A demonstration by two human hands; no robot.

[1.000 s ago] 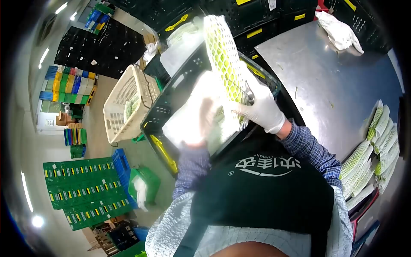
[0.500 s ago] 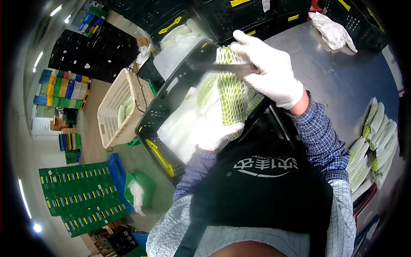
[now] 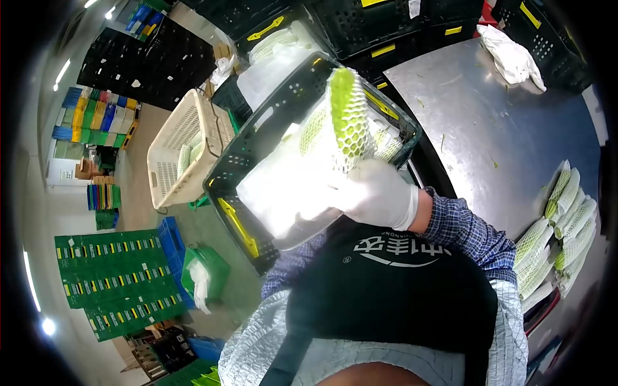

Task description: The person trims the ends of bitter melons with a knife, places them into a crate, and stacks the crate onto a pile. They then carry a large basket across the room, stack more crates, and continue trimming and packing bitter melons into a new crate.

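Observation:
A long green vegetable in a white foam net stands tilted upright above the black crate, its upper front bare of net. My right hand, in a white glove, is closed at its lower end. Of my left arm only the checked sleeve shows clearly; strong glare and white wrapping hide the left hand and its fingers near the vegetable's base. Inside the crate lie white liner sheets and more netted vegetables. No knife is visible now.
Several netted vegetables lie on the metal table at right, with a white bag at its far side. A cream basket stands left of the crate. Black crates are stacked at the back.
My right hand has come down from the vegetable's top to its lower end. The dark blade it held is out of sight. Net no longer covers the vegetable's upper front.

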